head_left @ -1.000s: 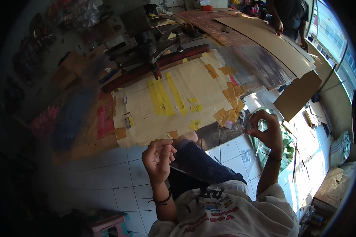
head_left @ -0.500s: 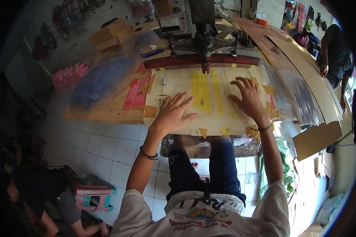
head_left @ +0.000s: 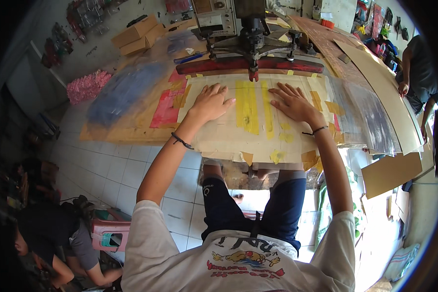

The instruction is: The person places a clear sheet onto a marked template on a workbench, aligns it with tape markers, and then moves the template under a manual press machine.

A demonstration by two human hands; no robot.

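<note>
My left hand [head_left: 211, 103] lies palm down on the left part of a cream sheet [head_left: 219, 141], its thumb held apart. On the right part of the same sheet rests my right hand [head_left: 295, 103], fingers spread and flat. Between the two hands run yellow tape strips [head_left: 248, 109]. Brown and yellow tape pieces stick along the sheet's edges, and a pink-red patch [head_left: 165, 109] lies left of it. Just beyond my fingertips, a press machine [head_left: 253, 41] holds a long dark red bar [head_left: 219, 66] across the sheet's far edge. Neither hand grips anything.
Clear bluish plastic sheets [head_left: 126, 92] cover the table's left, near cardboard boxes [head_left: 138, 36] and a pink bundle [head_left: 88, 86]. More plastic film [head_left: 370, 117] and large brown boards [head_left: 374, 82] lie right. One person [head_left: 416, 73] stands far right; another [head_left: 53, 228] is low at left.
Both hands have moved away from me over the sheet, the right also slightly left. My right fingers have come down flat. The small white block near my left hand is no longer visible.
</note>
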